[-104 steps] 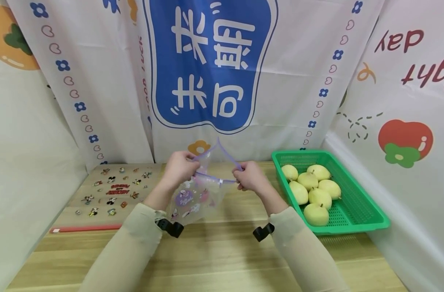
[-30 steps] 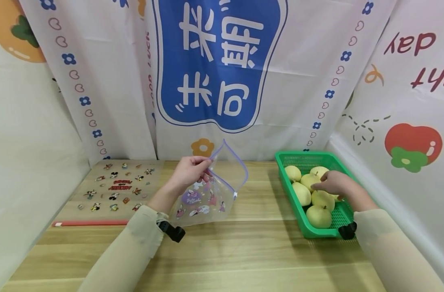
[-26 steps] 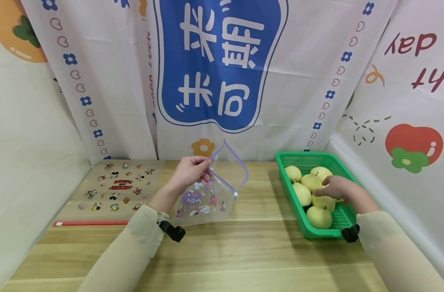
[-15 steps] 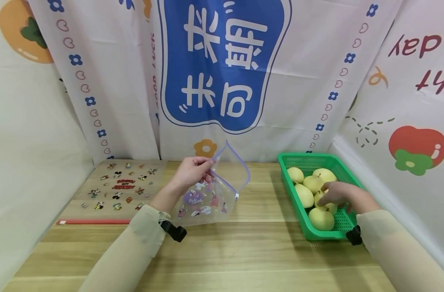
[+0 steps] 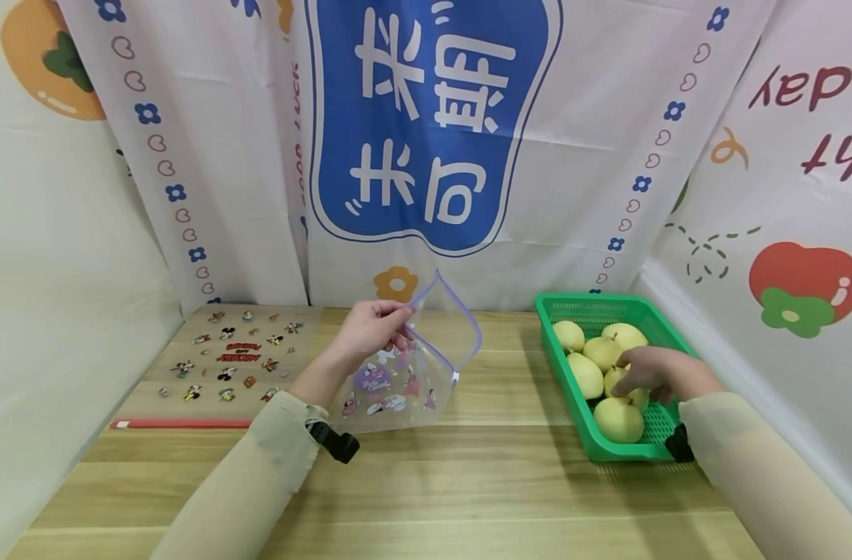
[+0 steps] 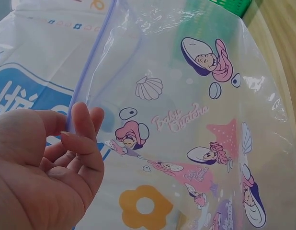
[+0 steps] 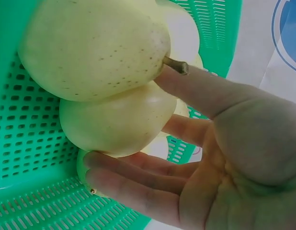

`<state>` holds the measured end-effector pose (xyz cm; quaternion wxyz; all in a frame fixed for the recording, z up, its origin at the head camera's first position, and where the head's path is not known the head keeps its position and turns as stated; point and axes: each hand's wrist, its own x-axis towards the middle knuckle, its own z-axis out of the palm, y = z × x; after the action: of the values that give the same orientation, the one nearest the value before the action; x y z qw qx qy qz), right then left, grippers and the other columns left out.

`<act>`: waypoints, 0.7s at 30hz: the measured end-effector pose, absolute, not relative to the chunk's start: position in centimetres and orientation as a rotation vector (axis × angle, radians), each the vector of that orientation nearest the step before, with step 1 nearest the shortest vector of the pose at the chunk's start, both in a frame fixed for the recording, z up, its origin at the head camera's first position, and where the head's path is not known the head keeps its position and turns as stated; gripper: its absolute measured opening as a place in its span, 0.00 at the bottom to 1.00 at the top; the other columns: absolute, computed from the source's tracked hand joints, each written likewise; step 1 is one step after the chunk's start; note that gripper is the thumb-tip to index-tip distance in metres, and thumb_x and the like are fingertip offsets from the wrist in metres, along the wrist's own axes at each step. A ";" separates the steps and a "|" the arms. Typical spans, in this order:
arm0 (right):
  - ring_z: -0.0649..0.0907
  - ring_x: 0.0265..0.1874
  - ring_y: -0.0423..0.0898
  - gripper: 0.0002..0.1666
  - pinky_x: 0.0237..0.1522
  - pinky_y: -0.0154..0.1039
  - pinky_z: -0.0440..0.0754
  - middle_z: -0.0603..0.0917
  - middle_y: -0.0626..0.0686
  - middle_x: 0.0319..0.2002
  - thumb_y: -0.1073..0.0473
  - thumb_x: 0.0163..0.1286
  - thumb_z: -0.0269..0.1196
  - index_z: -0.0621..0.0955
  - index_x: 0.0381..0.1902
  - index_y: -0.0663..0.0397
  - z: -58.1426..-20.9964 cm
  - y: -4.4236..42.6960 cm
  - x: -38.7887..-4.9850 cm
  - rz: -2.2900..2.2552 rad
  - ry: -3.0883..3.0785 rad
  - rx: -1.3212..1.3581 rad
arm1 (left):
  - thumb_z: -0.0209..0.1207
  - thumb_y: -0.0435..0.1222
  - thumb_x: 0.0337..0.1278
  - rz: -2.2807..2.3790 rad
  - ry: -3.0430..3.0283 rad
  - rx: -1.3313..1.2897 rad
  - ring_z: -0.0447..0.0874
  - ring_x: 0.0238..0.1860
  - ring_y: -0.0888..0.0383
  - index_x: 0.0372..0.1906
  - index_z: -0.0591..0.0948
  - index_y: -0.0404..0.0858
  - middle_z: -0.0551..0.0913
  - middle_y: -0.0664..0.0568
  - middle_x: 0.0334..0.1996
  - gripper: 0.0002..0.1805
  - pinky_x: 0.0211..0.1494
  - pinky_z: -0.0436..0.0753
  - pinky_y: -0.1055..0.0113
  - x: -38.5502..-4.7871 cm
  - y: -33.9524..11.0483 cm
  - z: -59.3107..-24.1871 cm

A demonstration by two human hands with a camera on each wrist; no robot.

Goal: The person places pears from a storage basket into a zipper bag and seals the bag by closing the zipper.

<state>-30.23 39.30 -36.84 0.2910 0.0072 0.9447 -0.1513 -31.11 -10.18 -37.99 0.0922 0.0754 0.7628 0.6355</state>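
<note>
My left hand (image 5: 371,330) pinches the purple zip edge of a clear zip bag (image 5: 396,393) printed with pink cartoon figures. The bag's mouth gapes in a diamond shape, and a white slider (image 5: 455,377) sits at its near corner. On the right, my right hand (image 5: 660,373) reaches into a green basket (image 5: 632,453) of several yellow-green pears. In the right wrist view, its thumb and fingers grip a pear (image 7: 119,122) from opposite sides. Another pear (image 7: 90,48) with a brown stem partly covers it. That held pear still lies among the others.
A second clear bag (image 5: 233,358) with cartoon prints and a red zip strip (image 5: 181,424) lies flat at the left of the wooden table (image 5: 426,498). White printed cloth (image 5: 244,179) hangs behind and along both sides.
My right hand has left the bag's edge and gone right into the basket, then lower onto a pear toward the near side. My left hand keeps its hold on the bag.
</note>
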 end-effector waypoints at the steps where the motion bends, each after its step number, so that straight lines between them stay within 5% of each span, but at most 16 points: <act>1: 0.83 0.38 0.54 0.47 0.39 0.48 0.88 0.78 0.71 0.62 0.50 0.75 0.72 0.67 0.78 0.74 -36.8 39.3 -30.3 -0.399 2.524 0.010 | 0.59 0.41 0.85 1.889 2.264 0.227 0.85 0.26 0.61 0.65 0.86 0.32 0.91 0.46 0.34 0.20 0.28 0.79 0.74 -31.1 -10.2 -38.0; 13: 0.85 0.43 0.55 0.42 0.44 0.50 0.92 0.79 0.75 0.63 0.57 0.73 0.69 0.69 0.74 0.79 -37.0 39.7 -30.6 -0.356 2.548 -0.055 | 0.59 0.42 0.85 1.882 2.273 0.243 0.85 0.26 0.61 0.65 0.86 0.31 0.90 0.46 0.34 0.20 0.29 0.81 0.74 -31.2 -10.1 -38.1; 21: 0.84 0.37 0.52 0.42 0.38 0.49 0.91 0.81 0.74 0.57 0.56 0.68 0.65 0.70 0.72 0.79 -36.8 40.1 -30.5 -0.402 2.627 -0.059 | 0.59 0.42 0.85 1.882 2.275 0.238 0.86 0.27 0.59 0.65 0.86 0.32 0.90 0.46 0.34 0.20 0.29 0.81 0.74 -31.1 -10.1 -38.1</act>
<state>-30.52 40.13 -36.85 0.2394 -0.0216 0.9595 -0.1469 -31.12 -10.12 -38.08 0.0897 0.0799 0.7650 0.6327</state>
